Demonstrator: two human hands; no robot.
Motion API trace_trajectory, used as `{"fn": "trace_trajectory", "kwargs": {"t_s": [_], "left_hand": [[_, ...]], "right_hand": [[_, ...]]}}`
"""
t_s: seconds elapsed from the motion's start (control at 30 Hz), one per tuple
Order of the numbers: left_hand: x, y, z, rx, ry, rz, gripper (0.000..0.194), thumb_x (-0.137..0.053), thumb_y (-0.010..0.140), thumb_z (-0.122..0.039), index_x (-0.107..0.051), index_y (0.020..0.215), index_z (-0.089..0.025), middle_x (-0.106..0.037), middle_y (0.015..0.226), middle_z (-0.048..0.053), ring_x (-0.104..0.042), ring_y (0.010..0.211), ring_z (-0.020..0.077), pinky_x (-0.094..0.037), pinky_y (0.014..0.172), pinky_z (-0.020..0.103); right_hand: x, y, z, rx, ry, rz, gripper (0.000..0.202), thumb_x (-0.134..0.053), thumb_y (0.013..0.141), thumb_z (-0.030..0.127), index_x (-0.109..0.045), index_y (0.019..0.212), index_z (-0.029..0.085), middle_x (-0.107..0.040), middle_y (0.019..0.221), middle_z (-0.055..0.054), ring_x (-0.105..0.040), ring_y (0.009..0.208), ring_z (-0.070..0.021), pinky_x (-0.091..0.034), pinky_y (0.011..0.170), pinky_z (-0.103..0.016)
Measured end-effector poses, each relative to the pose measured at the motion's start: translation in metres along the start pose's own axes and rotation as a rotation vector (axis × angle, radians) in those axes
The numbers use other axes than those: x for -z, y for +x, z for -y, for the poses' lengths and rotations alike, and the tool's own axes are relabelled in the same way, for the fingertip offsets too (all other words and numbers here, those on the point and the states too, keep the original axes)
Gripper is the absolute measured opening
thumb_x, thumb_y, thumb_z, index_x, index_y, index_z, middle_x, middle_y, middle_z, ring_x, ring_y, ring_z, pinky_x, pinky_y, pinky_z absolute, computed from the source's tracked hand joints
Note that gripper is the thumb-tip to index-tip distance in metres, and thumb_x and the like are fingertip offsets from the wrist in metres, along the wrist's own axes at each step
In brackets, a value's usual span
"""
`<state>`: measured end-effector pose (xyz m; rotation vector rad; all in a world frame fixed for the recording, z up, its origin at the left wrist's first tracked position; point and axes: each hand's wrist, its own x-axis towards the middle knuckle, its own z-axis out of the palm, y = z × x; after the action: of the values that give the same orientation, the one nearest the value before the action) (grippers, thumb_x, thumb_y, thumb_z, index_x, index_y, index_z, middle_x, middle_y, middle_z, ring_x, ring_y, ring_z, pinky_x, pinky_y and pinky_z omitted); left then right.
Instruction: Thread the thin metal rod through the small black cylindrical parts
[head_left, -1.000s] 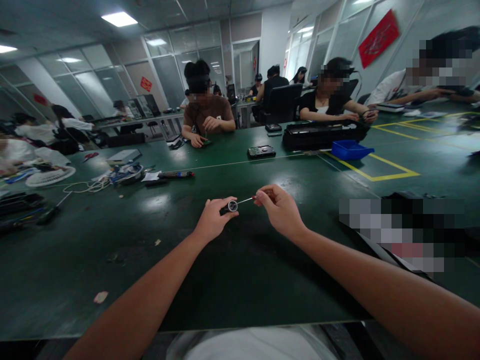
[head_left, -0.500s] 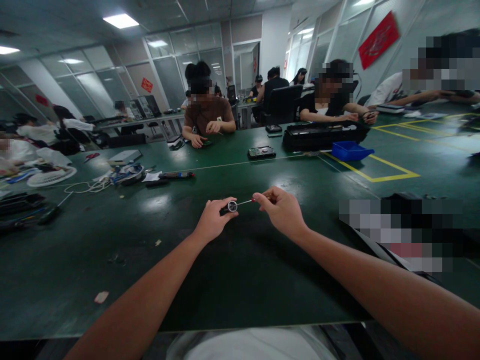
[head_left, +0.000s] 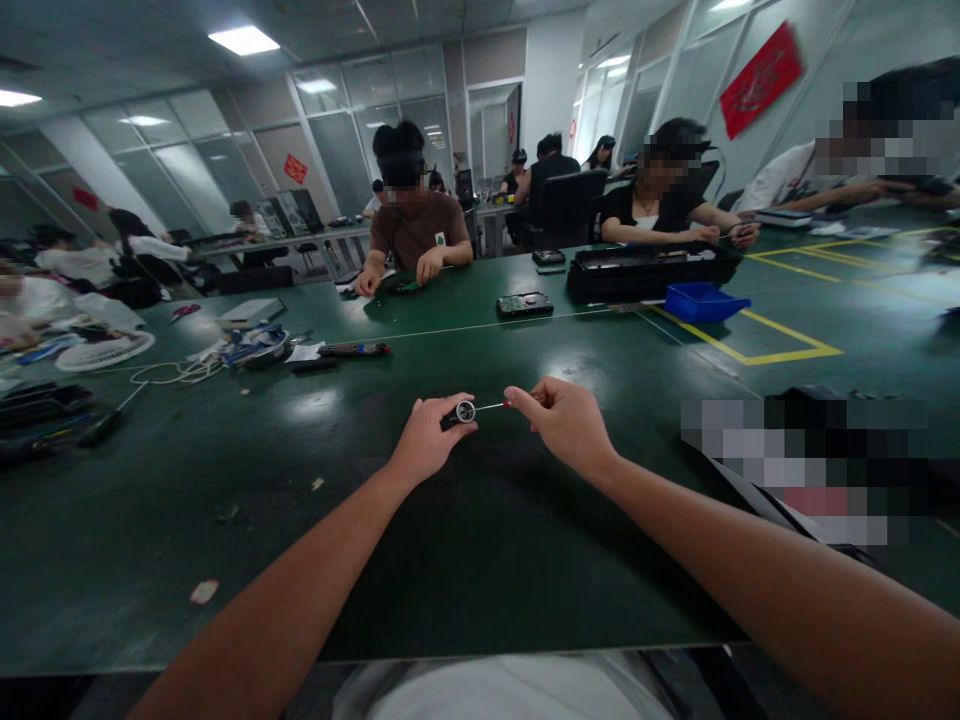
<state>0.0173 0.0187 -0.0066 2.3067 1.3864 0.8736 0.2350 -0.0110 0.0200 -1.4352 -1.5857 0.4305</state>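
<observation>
Between the thumb and fingers of my left hand (head_left: 426, 438) is a small dark cylinder (head_left: 466, 412) with a silvery round rim, its hollow end turned to the right. My right hand (head_left: 568, 420) is closed around the handle of a thin screwdriver (head_left: 491, 406), red where the shaft begins. The shaft points left, and its tip is at or inside the cylinder's opening; the depth is hard to make out. Both hands are held above the green table (head_left: 525, 570), and most of the screwdriver's handle is hidden by my fingers.
Beyond my hands lie a hard drive (head_left: 525, 304), a blue tray (head_left: 705, 302) and a long black casing (head_left: 651, 268). A dark pen-like tool (head_left: 354, 350) and tangled cables (head_left: 251, 350) are on the left. Co-workers sit across the table. A blurred-out object (head_left: 802, 470) lies right.
My hands stay almost in place, with the shaft still at the cylinder; my right fingers shift slightly. Across the table, the co-worker in brown has moved both hands apart over a small item.
</observation>
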Motion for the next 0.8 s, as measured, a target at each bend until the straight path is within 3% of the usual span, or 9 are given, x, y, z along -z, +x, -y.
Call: {"fn": "trace_trajectory", "kwargs": {"t_s": [0.1,0.2,0.4,0.57,0.63,0.8], "left_hand": [[-0.001,0.0,0.001,-0.018,-0.004,0.001,0.037,-0.068,0.086,-0.032,-0.064,0.123,-0.028,-0.068,0.122,0.003,-0.059,0.112,0.0258,-0.036,0.102,0.046],[-0.001,0.0,0.002,-0.021,-0.002,0.0,0.037,-0.069,0.086,-0.031,-0.064,0.123,-0.028,-0.069,0.12,0.003,-0.059,0.111,0.0255,-0.036,0.102,0.046],[-0.001,-0.001,0.005,-0.016,-0.003,0.001,0.039,-0.069,0.086,-0.032,-0.064,0.124,-0.028,-0.068,0.122,0.004,-0.058,0.112,0.0257,-0.04,0.099,0.043],[-0.001,0.0,0.006,-0.022,0.0,0.001,0.039,-0.068,0.087,-0.033,-0.063,0.125,-0.027,-0.068,0.121,0.004,-0.058,0.112,0.0257,-0.04,0.099,0.043],[0.0,0.0,0.005,-0.021,0.006,0.005,0.038,-0.068,0.087,-0.033,-0.064,0.124,-0.027,-0.068,0.121,0.003,-0.059,0.111,0.0257,-0.04,0.099,0.043],[0.0,-0.001,0.003,-0.012,0.006,0.009,0.038,-0.069,0.086,-0.029,-0.064,0.123,-0.027,-0.068,0.121,0.003,-0.059,0.111,0.0251,-0.04,0.099,0.043]], "right_hand": [[0.0,-0.002,0.0,0.051,-0.049,-0.006,0.056,-0.06,0.085,0.06,-0.044,0.048,0.022,-0.041,0.043,0.004,-0.039,0.043,-0.0108,-0.029,0.048,-0.028],[0.0,-0.004,0.0,0.106,-0.085,-0.002,0.056,-0.06,0.086,0.06,-0.043,0.048,0.022,-0.039,0.044,0.004,-0.037,0.044,-0.0102,-0.027,0.048,-0.028],[0.001,-0.009,0.004,0.226,-0.06,0.07,0.033,-0.064,0.087,0.048,-0.054,0.069,0.022,-0.054,0.056,0.003,-0.047,0.049,-0.0124,-0.034,0.049,-0.027],[0.0,-0.012,0.006,0.263,0.024,0.159,0.007,-0.058,0.09,0.029,-0.057,0.092,0.022,-0.07,0.083,-0.004,-0.065,0.072,-0.0184,-0.045,0.063,-0.03],[-0.001,-0.011,0.005,0.266,0.027,0.198,0.007,-0.055,0.091,0.027,-0.057,0.095,0.021,-0.071,0.086,-0.004,-0.066,0.076,-0.0188,-0.046,0.066,-0.03],[-0.001,-0.006,0.003,0.203,-0.023,0.248,0.025,-0.044,0.099,0.037,-0.061,0.093,0.021,-0.064,0.068,0.0,-0.06,0.06,-0.016,-0.04,0.057,-0.028]]}}
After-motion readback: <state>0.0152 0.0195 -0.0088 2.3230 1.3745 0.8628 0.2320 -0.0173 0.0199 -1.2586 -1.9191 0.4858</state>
